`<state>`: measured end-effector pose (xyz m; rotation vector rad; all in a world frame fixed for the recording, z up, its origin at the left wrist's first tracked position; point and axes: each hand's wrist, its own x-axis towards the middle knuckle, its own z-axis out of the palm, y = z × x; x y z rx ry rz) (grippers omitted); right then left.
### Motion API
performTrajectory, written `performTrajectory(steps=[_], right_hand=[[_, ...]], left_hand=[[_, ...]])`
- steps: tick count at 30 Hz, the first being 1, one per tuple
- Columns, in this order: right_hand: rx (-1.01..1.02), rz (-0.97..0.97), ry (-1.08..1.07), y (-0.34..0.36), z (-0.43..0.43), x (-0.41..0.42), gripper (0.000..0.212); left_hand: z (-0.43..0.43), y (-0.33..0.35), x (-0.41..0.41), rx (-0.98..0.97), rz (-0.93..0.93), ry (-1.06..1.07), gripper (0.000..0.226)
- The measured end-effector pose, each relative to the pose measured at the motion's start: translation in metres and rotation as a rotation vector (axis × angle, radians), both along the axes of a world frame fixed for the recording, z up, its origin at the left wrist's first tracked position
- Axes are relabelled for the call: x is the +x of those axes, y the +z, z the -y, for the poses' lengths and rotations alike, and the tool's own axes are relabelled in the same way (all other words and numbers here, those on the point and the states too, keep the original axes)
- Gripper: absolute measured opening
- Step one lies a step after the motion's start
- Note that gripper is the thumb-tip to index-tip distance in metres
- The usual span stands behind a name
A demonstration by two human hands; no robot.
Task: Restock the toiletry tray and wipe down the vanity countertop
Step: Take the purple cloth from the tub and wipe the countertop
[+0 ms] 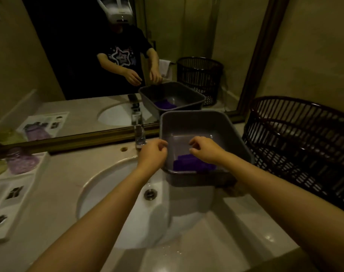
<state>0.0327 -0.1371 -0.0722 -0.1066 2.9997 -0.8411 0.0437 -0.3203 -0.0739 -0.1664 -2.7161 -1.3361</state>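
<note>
Surface [236, 222] of pale stone lies nearest, speckled with a few drops, with the toiletry tray [8, 205] well apart at its left edge. Next comes the sink [100, 183], and the grey tub [187, 122] overhangs its right rim. The purple cloth [187, 165] lies folded at the tub's near end, its long axis running left to right. The right grip [204, 152] hovers just above it inside the tub, fingers loosely curled and empty, so it looks the nearer one for a short drop onto the cloth. The left grip [153, 154], likewise loose and empty, hangs at the tub's left rim, outside the wall. Faucet [139, 134] and mirror [187, 26] stand beyond.
</note>
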Motion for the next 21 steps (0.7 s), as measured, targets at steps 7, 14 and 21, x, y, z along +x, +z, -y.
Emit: performTrajectory(steps=[7, 14, 21], right_hand=[[0.064, 0.187, -0.052, -0.026, -0.050, -0.019, 0.027], [0.137, 0.397, -0.045, -0.041, -0.066, -0.043, 0.034], [0.328, 0.485, 0.005, -0.073, -0.070, -0.076, 0.053]], left_hand=[[-0.045, -0.018, -0.037, -0.197, 0.166, -0.095, 0.030], [-0.073, -0.042, -0.087, -0.400, 0.462, -0.291, 0.039], [-0.085, -0.081, -0.120, -0.795, 0.517, -0.477, 0.036]])
